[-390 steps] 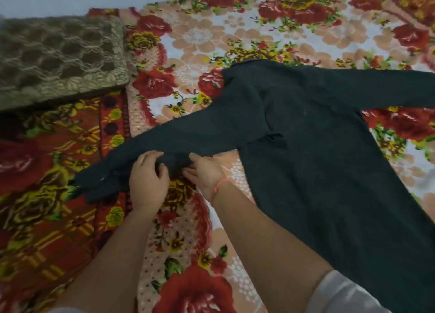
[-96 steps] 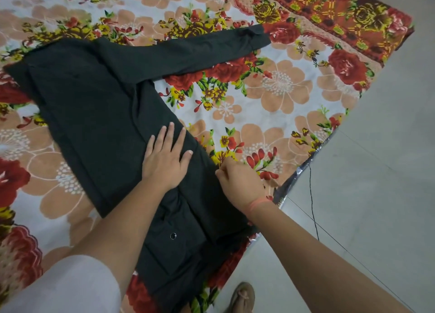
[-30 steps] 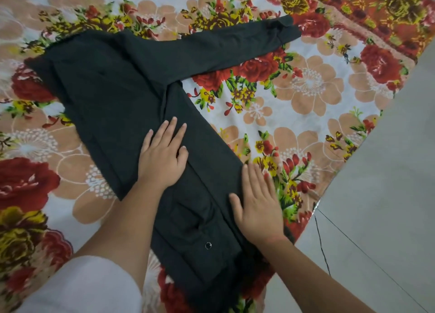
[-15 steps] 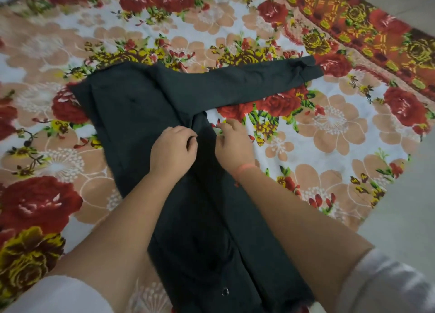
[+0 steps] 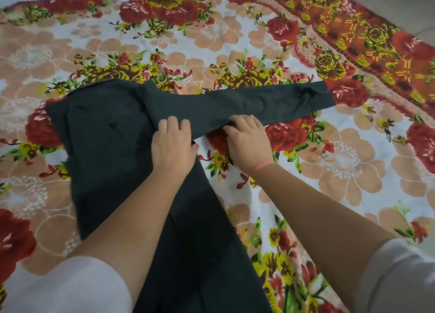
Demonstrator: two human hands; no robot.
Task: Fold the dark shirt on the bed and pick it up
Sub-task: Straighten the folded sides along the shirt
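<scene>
The dark shirt (image 5: 106, 148) lies flat on the floral bed cover (image 5: 341, 171), its left side folded over the body. One long sleeve (image 5: 259, 105) stretches out to the right, its cuff near the red border. My left hand (image 5: 173, 145) rests on the shirt where that sleeve joins the body, fingers curled onto the cloth. My right hand (image 5: 247, 141) grips the sleeve's lower edge a little further right, fingertips tucked under the fabric. The shirt's hem runs down between my forearms and out of view.
A red and yellow patterned border (image 5: 367, 37) runs along the bed cover's far right side, with grey floor (image 5: 419, 11) beyond it. Grey floor also shows at the top left corner.
Both hands have moved up from the shirt's body to the base of the right sleeve. The right hand has taken hold of the sleeve's lower edge.
</scene>
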